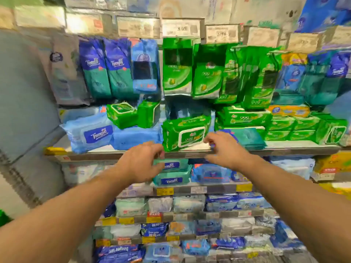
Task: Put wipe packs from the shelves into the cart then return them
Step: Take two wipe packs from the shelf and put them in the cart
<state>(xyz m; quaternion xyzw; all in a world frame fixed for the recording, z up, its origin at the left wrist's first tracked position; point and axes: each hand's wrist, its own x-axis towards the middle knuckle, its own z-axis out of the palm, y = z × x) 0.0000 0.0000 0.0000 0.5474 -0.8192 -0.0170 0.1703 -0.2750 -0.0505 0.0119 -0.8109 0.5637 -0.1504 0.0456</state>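
Both hands, the left hand (141,164) and right hand (226,149), are held just before the green plastic wipe pack with white lid (187,132) on the grey shelf (284,148), fingers loosely curled, nothing gripped.

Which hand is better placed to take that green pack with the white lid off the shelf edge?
Right, narrowly. The right hand has its fingertips at the green pack's lower right corner; whether they touch is blurred. The left hand sits lower, in front of the shelf edge.
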